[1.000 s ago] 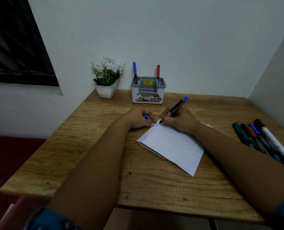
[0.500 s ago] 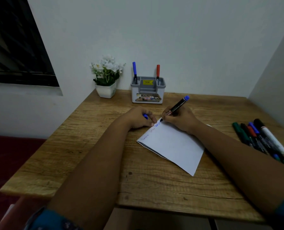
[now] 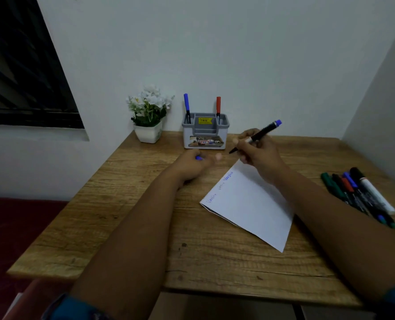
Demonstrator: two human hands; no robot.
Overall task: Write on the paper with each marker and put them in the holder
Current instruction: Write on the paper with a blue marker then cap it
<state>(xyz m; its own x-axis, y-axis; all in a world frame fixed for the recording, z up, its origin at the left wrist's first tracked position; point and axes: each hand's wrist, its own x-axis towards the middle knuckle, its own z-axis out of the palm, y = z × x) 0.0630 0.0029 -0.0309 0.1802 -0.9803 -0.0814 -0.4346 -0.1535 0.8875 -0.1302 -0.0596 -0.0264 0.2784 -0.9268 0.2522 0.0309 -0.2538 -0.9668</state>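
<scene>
1. The right hand grips a black-barrelled marker with a blue end cap, tilted, tip down-left, lifted clear of the paper.
2. The left hand is curled round a small blue cap, beside the paper's far corner.
3. The paper, white and folded, lies at an angle mid-desk with three small blue words along its left edge.
4. The grey holder stands at the desk's far edge, a blue marker and a red marker upright in it.
5. A row of spare markers lies near the desk's right edge.
6. A white flower pot sits at the far left corner.
</scene>
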